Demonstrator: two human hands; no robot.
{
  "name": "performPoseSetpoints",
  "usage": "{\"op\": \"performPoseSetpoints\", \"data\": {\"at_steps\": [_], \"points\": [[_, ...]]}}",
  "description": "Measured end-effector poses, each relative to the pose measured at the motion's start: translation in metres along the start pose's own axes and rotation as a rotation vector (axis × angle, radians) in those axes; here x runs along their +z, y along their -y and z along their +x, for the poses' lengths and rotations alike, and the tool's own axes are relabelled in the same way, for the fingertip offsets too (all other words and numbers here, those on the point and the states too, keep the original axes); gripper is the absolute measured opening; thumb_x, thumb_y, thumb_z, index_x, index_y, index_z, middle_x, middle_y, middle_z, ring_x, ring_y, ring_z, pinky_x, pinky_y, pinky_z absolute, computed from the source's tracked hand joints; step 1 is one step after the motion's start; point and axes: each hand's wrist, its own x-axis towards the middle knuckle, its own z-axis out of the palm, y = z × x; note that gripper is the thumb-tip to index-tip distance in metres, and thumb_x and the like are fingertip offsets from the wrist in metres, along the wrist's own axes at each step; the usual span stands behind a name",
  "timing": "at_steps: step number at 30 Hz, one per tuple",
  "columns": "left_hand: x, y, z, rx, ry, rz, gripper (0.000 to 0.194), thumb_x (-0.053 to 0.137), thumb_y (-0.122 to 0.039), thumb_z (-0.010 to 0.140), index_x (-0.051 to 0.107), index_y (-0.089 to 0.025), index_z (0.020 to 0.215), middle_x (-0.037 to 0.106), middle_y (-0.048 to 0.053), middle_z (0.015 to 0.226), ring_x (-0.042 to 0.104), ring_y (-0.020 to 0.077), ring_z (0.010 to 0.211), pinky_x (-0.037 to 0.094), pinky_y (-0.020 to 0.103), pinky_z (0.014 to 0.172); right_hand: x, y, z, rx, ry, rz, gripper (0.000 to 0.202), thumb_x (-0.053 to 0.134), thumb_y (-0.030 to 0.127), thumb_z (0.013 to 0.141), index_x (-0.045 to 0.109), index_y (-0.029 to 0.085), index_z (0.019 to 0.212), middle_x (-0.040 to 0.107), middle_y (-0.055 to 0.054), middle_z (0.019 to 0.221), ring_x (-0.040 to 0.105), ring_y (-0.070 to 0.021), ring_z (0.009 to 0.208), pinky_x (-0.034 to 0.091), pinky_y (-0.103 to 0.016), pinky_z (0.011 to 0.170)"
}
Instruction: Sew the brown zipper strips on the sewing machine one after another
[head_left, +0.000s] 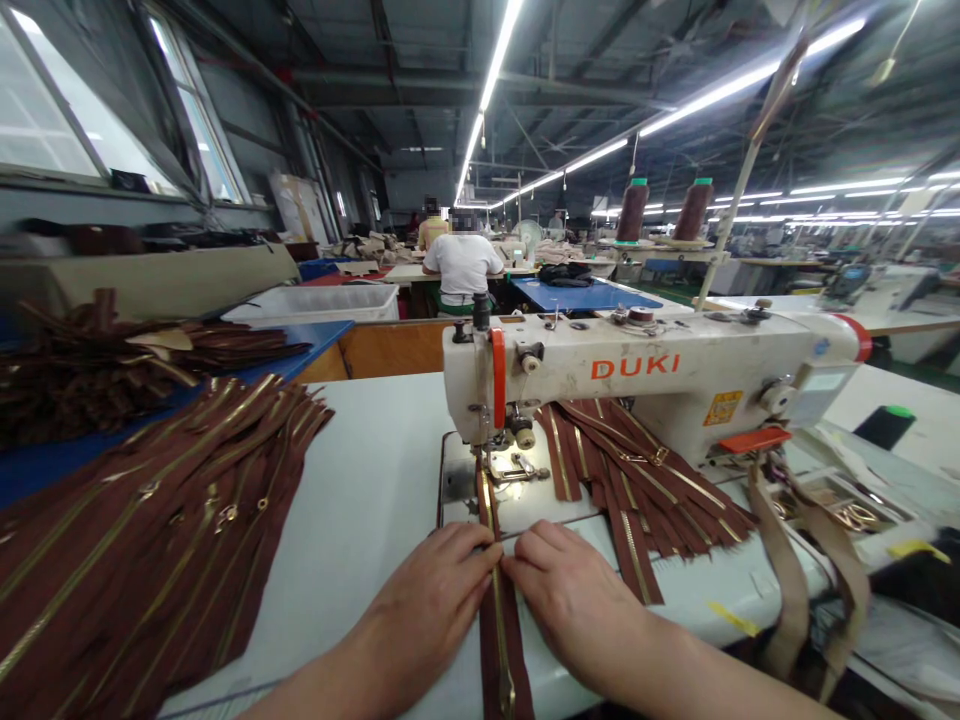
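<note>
A brown zipper (pixel 499 640) with gold teeth runs from the front table edge up under the needle of a white sewing machine (pixel 555 360). My left hand (pixel 439 585) pinches its left edge, fingertips just in front of the metal needle plate (pixel 457 480). On the opposite edge, my right hand (pixel 559 585) grips the same zipper with curled fingers. Both hands' fingertips nearly meet over the gold teeth. The zipper's slider shows near the bottom of the view. Several more brown zippers (pixel 675 490) lie fanned out under the machine's arm.
A large pile of brown zippers (pixel 165 530) covers the left side of the table. Farther left, bundles of brown strips (pixel 97 370) rest on a blue surface. A parts tray (pixel 847 510) and hanging beige straps (pixel 780 570) are at right. Ahead sits a person in white (pixel 461 265).
</note>
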Motion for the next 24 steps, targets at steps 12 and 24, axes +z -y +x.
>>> {"op": "performPoseSetpoints", "data": {"at_steps": [12,24], "points": [[0.002,0.023,0.017,0.021,-0.057,0.123,0.026,0.039,-0.010,0.089,0.061,-0.016,0.099,0.062,0.008,0.097,0.058,0.0207,0.090,0.052,0.038,0.082,0.003,-0.020,0.020,0.000,-0.016,-0.016,0.011,0.052,0.013,0.090,0.059,0.015,0.098,0.055,-0.004,0.089,0.044,-0.0196,0.085,0.037,-0.032,0.076],[0.007,0.042,0.026,0.035,-0.122,0.284,0.030,0.034,-0.015,0.092,0.061,-0.013,0.106,0.065,0.010,0.102,0.060,0.0229,0.094,0.053,0.042,0.083,0.009,-0.039,0.046,-0.005,-0.029,-0.056,0.011,0.050,0.012,0.090,0.060,0.013,0.093,0.056,-0.007,0.089,0.045,-0.0213,0.088,0.039,-0.034,0.080]]}}
